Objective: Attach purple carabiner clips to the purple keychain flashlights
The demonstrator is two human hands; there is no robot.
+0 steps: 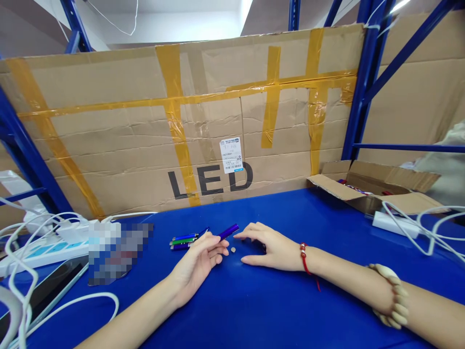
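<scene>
On blue table (276,310) | left hand (198,264) grip holds purple pen (228,231) | right hand (272,247) grip open, flat beside small disc (233,250)

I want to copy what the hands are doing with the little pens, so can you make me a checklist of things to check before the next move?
1. Left hand grips the purple pen: ok, fingers around it.
2. Right hand free: ok, lying flat on the blue table.
3. Small round piece within reach: ok, between both hands.
4. Spare pens close by: ok, lying beside the left hand.
5. White cables away from the hands: ok.
6. Pen open or closed: cannot tell.
</scene>
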